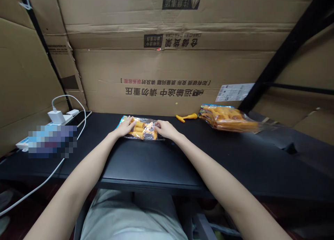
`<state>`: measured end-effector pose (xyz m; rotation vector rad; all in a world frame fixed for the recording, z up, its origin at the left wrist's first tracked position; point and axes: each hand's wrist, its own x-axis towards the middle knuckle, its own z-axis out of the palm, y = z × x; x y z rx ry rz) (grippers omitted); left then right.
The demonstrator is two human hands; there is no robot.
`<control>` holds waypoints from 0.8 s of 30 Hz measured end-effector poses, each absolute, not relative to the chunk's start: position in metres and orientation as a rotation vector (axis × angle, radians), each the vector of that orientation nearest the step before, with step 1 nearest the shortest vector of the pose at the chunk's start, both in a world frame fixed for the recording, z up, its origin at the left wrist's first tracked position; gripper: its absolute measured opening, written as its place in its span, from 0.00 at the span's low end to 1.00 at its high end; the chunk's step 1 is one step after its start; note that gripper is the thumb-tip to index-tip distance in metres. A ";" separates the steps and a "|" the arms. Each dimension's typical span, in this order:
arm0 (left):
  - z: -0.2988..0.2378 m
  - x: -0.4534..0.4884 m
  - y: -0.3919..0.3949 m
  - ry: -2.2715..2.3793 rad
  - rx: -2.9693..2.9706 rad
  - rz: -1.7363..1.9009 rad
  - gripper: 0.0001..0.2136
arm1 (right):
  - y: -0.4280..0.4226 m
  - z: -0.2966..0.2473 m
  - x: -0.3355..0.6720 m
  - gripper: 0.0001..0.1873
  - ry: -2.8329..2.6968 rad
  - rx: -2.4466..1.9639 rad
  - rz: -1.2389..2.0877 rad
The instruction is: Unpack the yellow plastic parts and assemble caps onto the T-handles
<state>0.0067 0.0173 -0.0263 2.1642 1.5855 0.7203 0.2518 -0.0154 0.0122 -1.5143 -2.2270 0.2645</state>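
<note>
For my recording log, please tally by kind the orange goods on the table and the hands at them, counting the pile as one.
Hands: 2 (left hand, right hand)
Bag at the hands: 1
Pile of bags: 1 (bags within it can't be counted)
Loose orange piece: 1
Total: 5

Black table [156,163] holds: filled bag [139,129] | loose orange piece [187,117] | bag stack [227,119], right | power strip [67,119] | phone [81,117] | pixelated item [49,142], unclear
</note>
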 end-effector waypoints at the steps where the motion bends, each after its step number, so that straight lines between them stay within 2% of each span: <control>1: -0.024 0.008 0.016 1.585 2.129 0.727 0.33 | -0.017 0.014 0.252 0.07 -2.201 -1.590 0.311; 3: -0.019 0.009 0.012 1.566 2.069 0.743 0.32 | -0.019 0.016 0.251 0.08 -2.162 -1.618 0.498; 8: -0.014 0.009 0.009 1.524 2.026 0.787 0.30 | -0.021 0.015 0.248 0.07 -1.899 -1.353 1.048; 14: -0.022 0.005 0.017 1.595 2.087 0.772 0.28 | -0.018 0.013 0.253 0.05 -1.854 -1.304 1.194; 17: -0.026 0.002 0.020 1.605 2.097 0.790 0.29 | -0.004 0.009 0.264 0.09 -1.829 -1.358 1.034; 22: -0.026 -0.004 0.023 1.619 2.046 0.816 0.30 | 0.023 -0.008 0.312 0.18 -1.725 -1.647 0.265; 24: -0.025 -0.008 0.024 1.623 2.030 0.832 0.30 | 0.029 -0.017 0.334 0.21 -1.701 -1.782 0.106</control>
